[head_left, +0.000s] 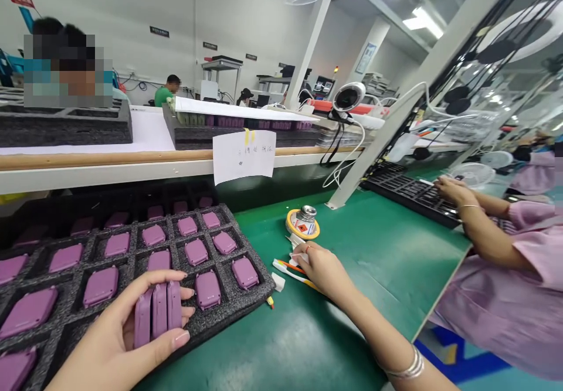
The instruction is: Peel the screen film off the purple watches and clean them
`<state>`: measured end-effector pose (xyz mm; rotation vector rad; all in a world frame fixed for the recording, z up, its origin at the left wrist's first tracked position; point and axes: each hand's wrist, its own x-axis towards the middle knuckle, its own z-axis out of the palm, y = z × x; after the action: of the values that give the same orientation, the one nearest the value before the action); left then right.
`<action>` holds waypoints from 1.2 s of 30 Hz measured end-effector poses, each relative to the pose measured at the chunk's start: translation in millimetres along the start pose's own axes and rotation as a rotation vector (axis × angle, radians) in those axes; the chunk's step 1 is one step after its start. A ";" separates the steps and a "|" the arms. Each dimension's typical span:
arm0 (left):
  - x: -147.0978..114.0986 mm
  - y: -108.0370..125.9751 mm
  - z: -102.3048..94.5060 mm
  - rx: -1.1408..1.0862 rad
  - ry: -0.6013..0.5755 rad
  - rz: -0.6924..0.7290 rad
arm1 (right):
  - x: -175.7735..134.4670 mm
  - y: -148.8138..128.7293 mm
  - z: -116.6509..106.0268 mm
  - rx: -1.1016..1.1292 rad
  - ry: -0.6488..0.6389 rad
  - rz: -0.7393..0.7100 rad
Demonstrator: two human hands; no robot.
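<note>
My left hand (127,332) is closed round three purple watch cases (159,310), stacked side by side on edge. It is above the near part of a dark grey foam tray (259,288), whose pockets hold several more purple cases (208,289). Over the green mat, my right hand (320,267) has its fingers closed on a crumpled white wipe (295,241). Beside and partly under that hand lie toothbrushes (285,269) with white and orange handles. A small metal bottle (307,218) stands just beyond, inside a roll of yellow tape (291,227).
A small white piece (278,282) and a yellow-red bit (270,302) lie by the tray's edge. A white post (347,183) and a shelf (185,171) with a paper note (244,156) stand behind. On the right, a co-worker's hand (453,191) is over a black tray (409,194).
</note>
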<state>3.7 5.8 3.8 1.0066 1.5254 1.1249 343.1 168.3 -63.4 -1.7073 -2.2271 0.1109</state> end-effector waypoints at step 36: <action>-3.6 13.7 -4.5 0.070 -0.155 0.105 | -18.4 -211.5 -45.8 0.521 0.122 -0.939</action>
<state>1.1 4.8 18.4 1.2051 1.4092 1.0454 165.7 85.7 30.7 -0.3257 -2.3774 0.3063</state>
